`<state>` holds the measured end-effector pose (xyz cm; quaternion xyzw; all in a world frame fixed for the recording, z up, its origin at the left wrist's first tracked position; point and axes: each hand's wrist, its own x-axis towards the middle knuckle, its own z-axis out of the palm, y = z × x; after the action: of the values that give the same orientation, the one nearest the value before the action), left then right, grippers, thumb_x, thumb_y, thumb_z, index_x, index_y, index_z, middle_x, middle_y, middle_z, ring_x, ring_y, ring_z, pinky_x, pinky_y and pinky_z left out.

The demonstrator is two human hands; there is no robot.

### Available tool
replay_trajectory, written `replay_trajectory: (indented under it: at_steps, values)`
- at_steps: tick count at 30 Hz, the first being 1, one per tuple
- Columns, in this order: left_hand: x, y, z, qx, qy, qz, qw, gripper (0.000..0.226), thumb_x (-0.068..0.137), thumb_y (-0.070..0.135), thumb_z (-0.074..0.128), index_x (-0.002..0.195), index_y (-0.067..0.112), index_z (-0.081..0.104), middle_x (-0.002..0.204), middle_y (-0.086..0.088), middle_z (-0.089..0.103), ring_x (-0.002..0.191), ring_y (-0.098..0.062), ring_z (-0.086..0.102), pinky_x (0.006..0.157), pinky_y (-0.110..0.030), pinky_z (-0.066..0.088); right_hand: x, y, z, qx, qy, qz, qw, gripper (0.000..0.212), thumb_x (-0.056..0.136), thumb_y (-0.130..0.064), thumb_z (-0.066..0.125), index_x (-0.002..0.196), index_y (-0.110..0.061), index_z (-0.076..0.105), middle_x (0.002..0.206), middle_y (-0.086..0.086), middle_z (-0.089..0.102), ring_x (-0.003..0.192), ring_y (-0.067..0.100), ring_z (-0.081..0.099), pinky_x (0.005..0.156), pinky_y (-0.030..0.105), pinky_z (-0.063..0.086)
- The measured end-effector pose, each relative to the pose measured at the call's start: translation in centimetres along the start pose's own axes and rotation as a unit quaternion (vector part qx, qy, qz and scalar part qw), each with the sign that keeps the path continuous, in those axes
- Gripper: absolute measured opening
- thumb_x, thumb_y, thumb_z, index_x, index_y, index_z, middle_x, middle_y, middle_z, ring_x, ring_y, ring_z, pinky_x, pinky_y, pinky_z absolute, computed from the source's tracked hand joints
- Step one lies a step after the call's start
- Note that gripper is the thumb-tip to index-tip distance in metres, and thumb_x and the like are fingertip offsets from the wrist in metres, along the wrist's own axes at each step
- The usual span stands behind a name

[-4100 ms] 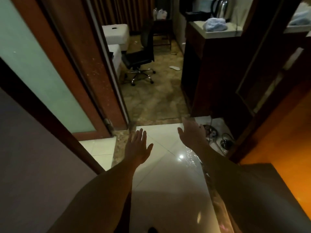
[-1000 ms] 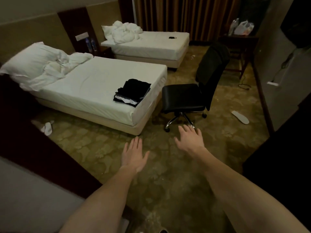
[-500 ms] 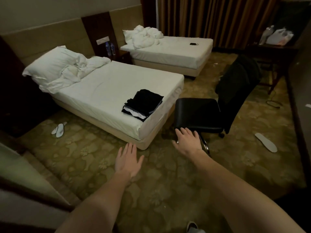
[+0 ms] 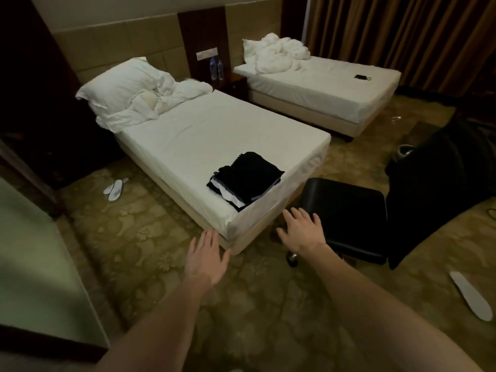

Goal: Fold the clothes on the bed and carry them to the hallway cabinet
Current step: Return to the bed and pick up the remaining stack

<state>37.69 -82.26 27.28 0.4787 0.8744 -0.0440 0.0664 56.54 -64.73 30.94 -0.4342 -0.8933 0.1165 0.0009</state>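
Dim, warm light fills a room with patterned gold carpet (image 4: 150,245). Two white-sheeted beds, the near bed (image 4: 214,135) and the far bed (image 4: 330,89), flank a dark nightstand (image 4: 236,85) holding two bottles (image 4: 216,68). Brown curtains (image 4: 402,36) hang behind; a black office chair (image 4: 346,210) stands just beside the near bed.

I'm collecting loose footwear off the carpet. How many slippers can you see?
3. A pair of slippers lies left of the near bed; a single slipper lies far right, beyond the chair. More may be hidden.
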Motion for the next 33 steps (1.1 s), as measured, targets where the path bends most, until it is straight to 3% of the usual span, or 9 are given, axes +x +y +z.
replay_trajectory:
  at_steps: [8,21,33]
  values:
    - [10.3,-1.6,-1.0,-0.016,-0.014,-0.023,1.000,0.075,0.099,0.061,0.005,0.157,0.015,-0.006,0.165,-0.002,-0.010,0.152,-0.016,-0.006,0.122,-0.040,-0.003,11.7,0.0,-0.5,-0.002,-0.007,-0.022,1.000,0.063,0.099,-0.048,0.038,0.154,-0.023,0.023,0.159,0.003,0.027,0.150,0.022,0.016,0.121,0.052,0.007]
    - [23.7,-3.5,-2.0,-0.045,-0.013,-0.071,0.996,0.074,0.100,0.061,0.008,0.158,0.017,-0.004,0.165,-0.001,-0.008,0.153,-0.016,-0.006,0.124,-0.041,-0.001,28.5,-0.8,-1.9,-0.023,-0.051,-0.070,0.996,0.064,0.101,-0.049,0.034,0.157,-0.023,0.014,0.164,0.003,0.016,0.152,0.023,0.008,0.122,0.051,0.008]
    - [34.3,-0.3,-2.4,-0.080,0.000,-0.204,0.976,0.073,0.101,0.059,0.016,0.159,0.015,0.007,0.166,-0.003,0.003,0.153,-0.017,0.004,0.124,-0.041,0.004,45.3,1.3,-2.4,-0.056,-0.105,-0.168,0.979,0.065,0.101,-0.051,0.032,0.157,-0.023,0.013,0.164,0.003,0.015,0.151,0.022,0.009,0.121,0.050,0.008]
